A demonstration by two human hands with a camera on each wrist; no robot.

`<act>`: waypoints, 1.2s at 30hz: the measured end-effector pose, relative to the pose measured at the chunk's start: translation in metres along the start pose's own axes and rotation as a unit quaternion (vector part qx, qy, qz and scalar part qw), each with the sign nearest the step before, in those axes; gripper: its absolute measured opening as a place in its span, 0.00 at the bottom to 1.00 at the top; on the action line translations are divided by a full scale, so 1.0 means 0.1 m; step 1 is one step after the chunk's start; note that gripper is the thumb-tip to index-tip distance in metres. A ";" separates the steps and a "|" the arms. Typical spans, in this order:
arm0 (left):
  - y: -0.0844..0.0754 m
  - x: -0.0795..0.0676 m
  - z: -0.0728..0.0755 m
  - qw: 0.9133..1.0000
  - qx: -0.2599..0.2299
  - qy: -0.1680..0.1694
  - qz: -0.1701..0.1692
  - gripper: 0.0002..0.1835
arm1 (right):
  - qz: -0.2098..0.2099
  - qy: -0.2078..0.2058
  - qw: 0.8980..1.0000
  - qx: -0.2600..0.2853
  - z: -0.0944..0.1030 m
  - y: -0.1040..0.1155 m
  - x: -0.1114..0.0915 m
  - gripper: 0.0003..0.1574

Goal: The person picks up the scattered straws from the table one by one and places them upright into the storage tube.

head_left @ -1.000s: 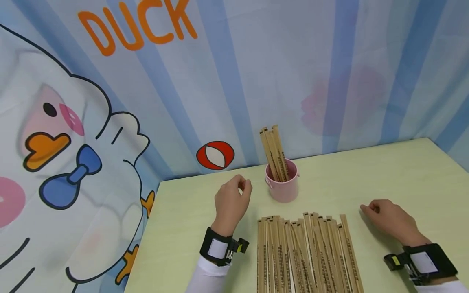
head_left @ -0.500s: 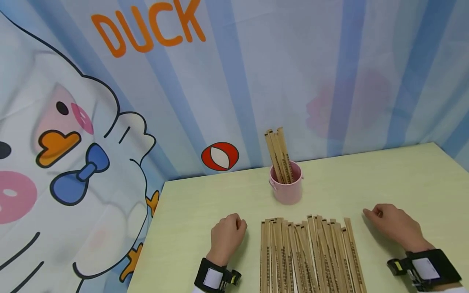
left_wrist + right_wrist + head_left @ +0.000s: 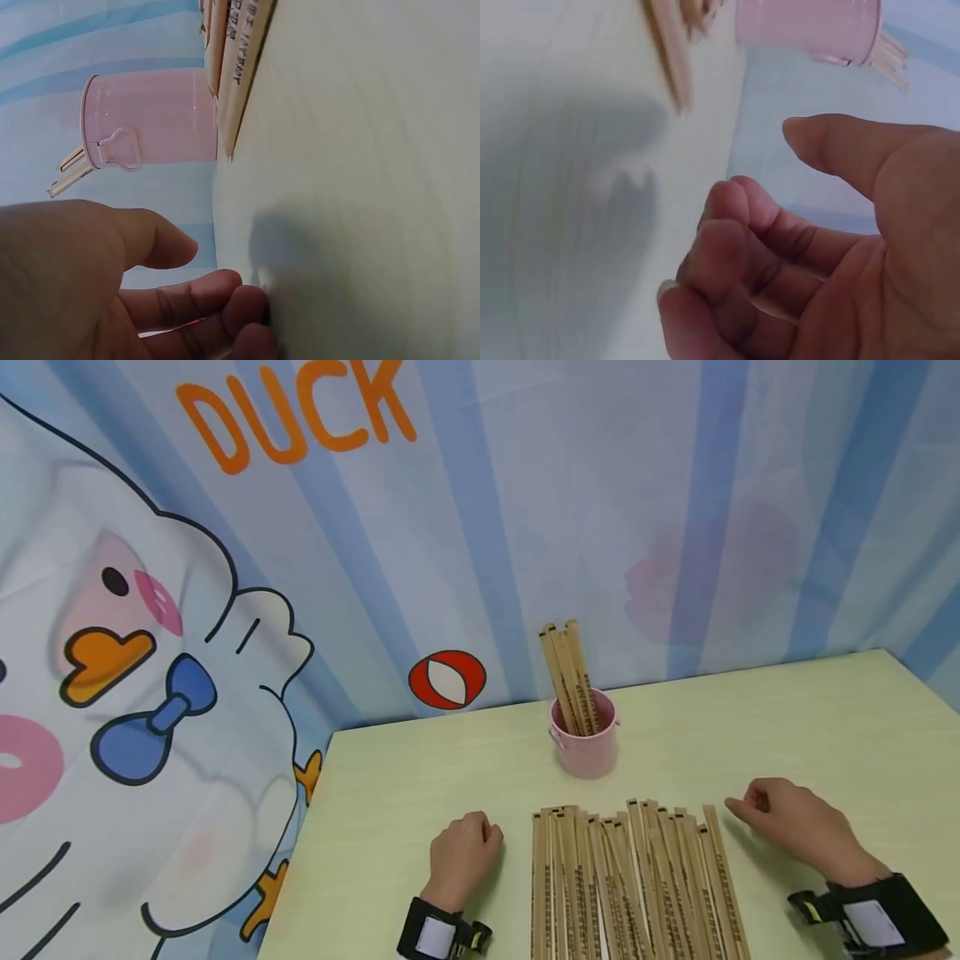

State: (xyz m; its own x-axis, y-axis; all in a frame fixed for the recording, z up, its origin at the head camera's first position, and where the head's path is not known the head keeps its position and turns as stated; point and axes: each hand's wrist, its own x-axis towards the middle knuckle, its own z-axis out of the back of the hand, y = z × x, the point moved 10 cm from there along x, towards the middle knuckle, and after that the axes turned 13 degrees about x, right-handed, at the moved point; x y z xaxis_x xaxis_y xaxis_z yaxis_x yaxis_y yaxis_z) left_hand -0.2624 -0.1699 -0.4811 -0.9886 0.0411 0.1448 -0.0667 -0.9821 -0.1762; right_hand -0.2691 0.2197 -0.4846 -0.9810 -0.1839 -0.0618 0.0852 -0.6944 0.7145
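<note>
Many paper-wrapped chopsticks (image 3: pixel 637 885) lie side by side on the table, their printed sleeves pointing away from me. Behind them stands a small pink bucket (image 3: pixel 587 753) with several more wrapped chopsticks (image 3: pixel 567 681) upright in it, leaning left. My left hand (image 3: pixel 463 858) rests on the table left of the row, fingers loosely curled around nothing. To the right of the row is my right hand (image 3: pixel 798 825), also holding nothing; the right wrist view shows its thumb apart from the loosely bent fingers (image 3: pixel 718 259). Both hands are apart from the chopsticks.
The pale yellow table (image 3: pixel 420 768) ends at a striped blue cloth backdrop (image 3: pixel 585 510) right behind the bucket. A printed duck (image 3: pixel 172 735) covers the backdrop's left side. Each wrist wears a black strap with a small camera (image 3: pixel 472 935).
My left hand has come back from beside the bucket toward me and down to the table. The right hand has shifted only slightly. Chopsticks and bucket have stayed in place.
</note>
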 end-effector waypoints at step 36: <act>0.03 -0.01 -0.06 1.000 0.003 -0.009 0.010 0.18 | -0.035 0.042 0.998 -0.044 -0.44 0.09 -0.05 0.20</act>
State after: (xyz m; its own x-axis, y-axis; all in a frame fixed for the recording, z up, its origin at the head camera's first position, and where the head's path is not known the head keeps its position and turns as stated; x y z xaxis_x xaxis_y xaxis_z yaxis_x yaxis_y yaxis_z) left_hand -0.2623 -0.1716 -0.4877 -0.9872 0.0175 0.1586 -0.0452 -0.9839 -0.1728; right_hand -0.2555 0.1838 -0.5091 -0.9672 -0.1883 -0.1704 0.0356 -0.7650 0.6431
